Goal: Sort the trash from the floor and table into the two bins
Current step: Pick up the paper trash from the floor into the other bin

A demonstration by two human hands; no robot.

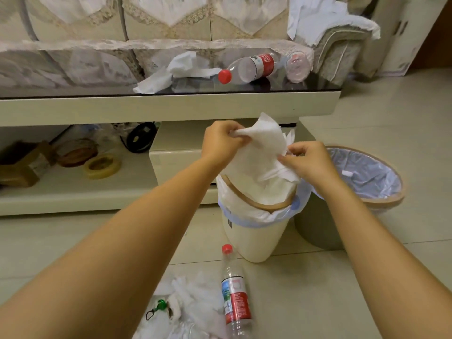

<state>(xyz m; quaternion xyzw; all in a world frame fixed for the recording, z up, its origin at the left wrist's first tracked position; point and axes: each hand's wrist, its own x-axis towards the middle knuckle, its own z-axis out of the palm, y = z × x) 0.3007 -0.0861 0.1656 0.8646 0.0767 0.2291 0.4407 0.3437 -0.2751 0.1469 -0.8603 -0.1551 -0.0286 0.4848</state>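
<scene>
Tissue (263,140) pinched in our left hand (221,140) and right hand (309,160) above the white bin (256,231); bottles (252,67) and more tissue (171,72) remain on table (146,107) and floor (318,289).

Soft warm indoor light, glare on tabletop (73,69), wide-angle edge bending

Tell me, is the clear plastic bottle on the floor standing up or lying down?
Lying down: the clear plastic bottle with a red cap rests on its side on the tiled floor.
</scene>
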